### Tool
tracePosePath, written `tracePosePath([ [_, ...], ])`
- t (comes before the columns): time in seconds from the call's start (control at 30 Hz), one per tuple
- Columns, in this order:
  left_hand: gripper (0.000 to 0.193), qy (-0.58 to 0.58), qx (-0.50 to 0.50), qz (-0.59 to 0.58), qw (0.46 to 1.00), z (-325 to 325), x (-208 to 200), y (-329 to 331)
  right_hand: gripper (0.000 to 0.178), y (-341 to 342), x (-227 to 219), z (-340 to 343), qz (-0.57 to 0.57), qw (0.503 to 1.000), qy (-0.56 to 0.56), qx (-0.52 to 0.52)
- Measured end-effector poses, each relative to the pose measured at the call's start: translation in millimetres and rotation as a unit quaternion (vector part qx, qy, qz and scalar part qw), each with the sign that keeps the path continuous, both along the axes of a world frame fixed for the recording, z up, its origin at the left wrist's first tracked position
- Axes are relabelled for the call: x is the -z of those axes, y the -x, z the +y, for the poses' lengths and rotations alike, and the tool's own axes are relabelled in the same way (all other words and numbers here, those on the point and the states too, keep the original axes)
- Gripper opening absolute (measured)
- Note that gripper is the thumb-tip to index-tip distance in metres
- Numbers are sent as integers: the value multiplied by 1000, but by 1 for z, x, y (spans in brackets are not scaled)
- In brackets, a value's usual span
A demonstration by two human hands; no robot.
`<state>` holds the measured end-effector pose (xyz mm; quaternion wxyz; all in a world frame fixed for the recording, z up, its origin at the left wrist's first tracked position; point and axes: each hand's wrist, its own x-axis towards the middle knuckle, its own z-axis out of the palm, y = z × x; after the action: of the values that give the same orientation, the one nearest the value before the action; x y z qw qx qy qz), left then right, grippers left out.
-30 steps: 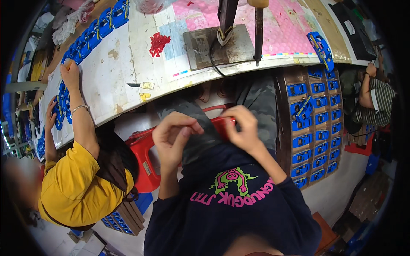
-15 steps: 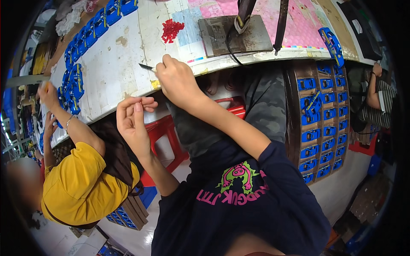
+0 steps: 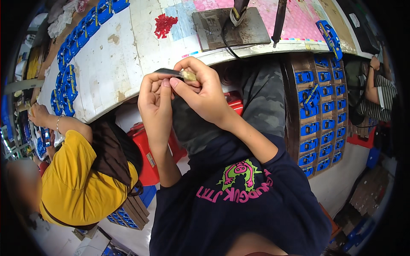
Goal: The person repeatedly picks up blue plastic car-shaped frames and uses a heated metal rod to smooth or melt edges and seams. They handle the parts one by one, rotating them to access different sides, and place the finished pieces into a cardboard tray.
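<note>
My right hand [image 3: 204,91] is wrapped round a small knife [image 3: 168,71] with a dark blade and a pale, wrapped-looking handle. The blade points left, over the fingers of my left hand [image 3: 155,100]. My left fingers are pinched together, thumb tip close to my right thumb; whatever lies between them is hidden or too small to name. Both hands meet above my lap, just in front of the table edge. Beyond them, a pile of small red plastic parts [image 3: 165,25] lies on the white table [image 3: 128,55].
A metal base plate [image 3: 213,32] with a post and cable stands on the table. Blue toy car bodies [image 3: 64,91] line the table's left; another car body [image 3: 329,40] lies right. A divided box [image 3: 294,123] of blue cars stands right. A co-worker in yellow [image 3: 81,179] sits left.
My right hand has drawn back from the table edge with the knife and met my left hand. My left fingers, loosely curled before, are now pinched. The co-worker's arm at left has lowered.
</note>
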<state>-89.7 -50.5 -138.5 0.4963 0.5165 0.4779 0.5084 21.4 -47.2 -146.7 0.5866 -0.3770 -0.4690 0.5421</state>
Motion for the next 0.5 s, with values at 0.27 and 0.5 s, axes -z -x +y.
tracePosePath([
  [0.27,9,-7,1,10,1000,-3,-2,2,7,-2,-3,-3,49,997,59,-28],
  [0.5,7,-46,-32,-74,996,-10,16,-2,8,12,18,-5,124,991,54,2],
])
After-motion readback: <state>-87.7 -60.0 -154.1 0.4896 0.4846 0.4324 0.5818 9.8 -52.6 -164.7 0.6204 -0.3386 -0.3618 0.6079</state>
